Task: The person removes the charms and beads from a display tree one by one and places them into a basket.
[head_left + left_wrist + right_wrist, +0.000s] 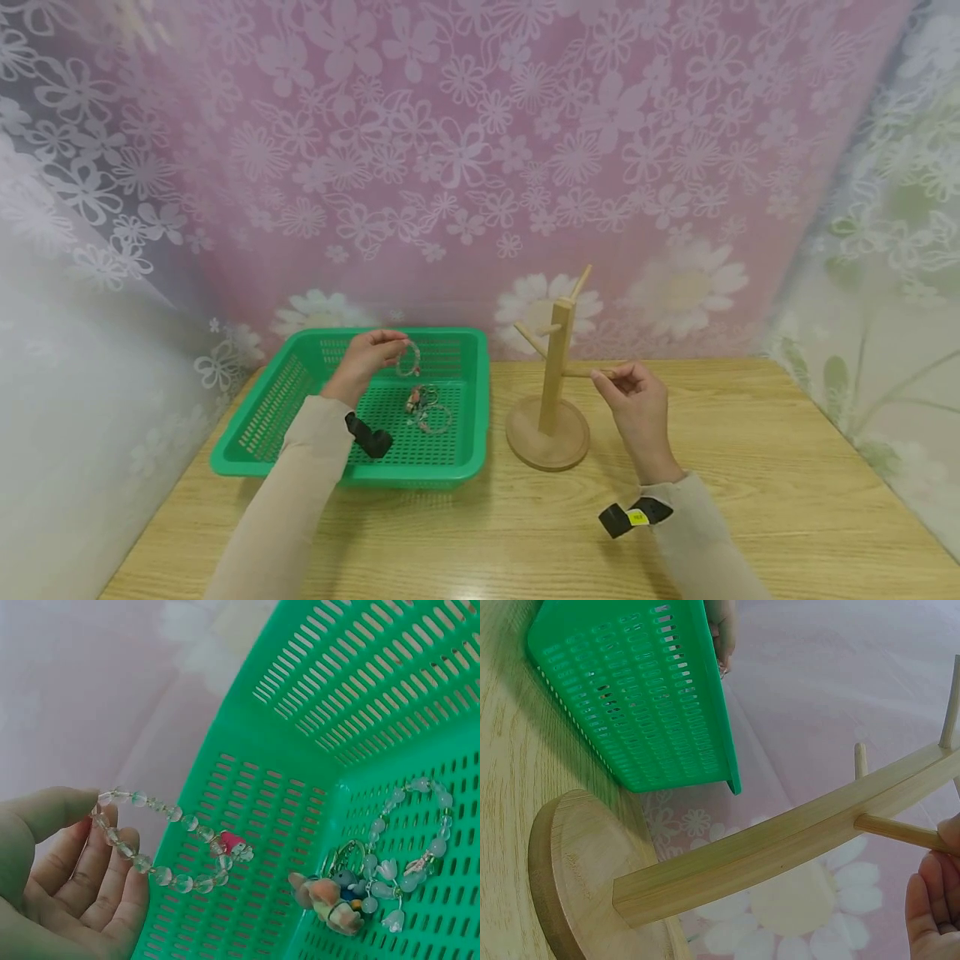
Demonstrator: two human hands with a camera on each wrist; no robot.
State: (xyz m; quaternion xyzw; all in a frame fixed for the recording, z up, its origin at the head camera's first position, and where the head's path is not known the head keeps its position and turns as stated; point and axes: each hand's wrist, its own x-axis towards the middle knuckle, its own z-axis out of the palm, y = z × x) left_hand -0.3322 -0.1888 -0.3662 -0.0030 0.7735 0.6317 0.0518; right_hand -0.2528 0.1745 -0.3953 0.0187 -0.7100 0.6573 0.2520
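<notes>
Between thumb and fingertips my left hand (369, 358) pinches a clear beaded bracelet (166, 876) with a pink charm, which hangs above the green basket (480, 400). Inside the basket lie a pale beaded bracelet (442, 801) with flower charms and a keychain (330, 904) with small plush-looking figures. My right hand (637, 408) pinches the end of a side peg (900, 829) on a wooden stand (557, 367). That stand is upright on a round base, with several pegs on its post, and nothing hangs from the pegs in view.
Both things stand on a wood-grain table (480, 550), the basket left of the stand. A pink flowered curtain (495, 167) rises behind the table's back edge. Black wrist cameras are strapped to both wrists.
</notes>
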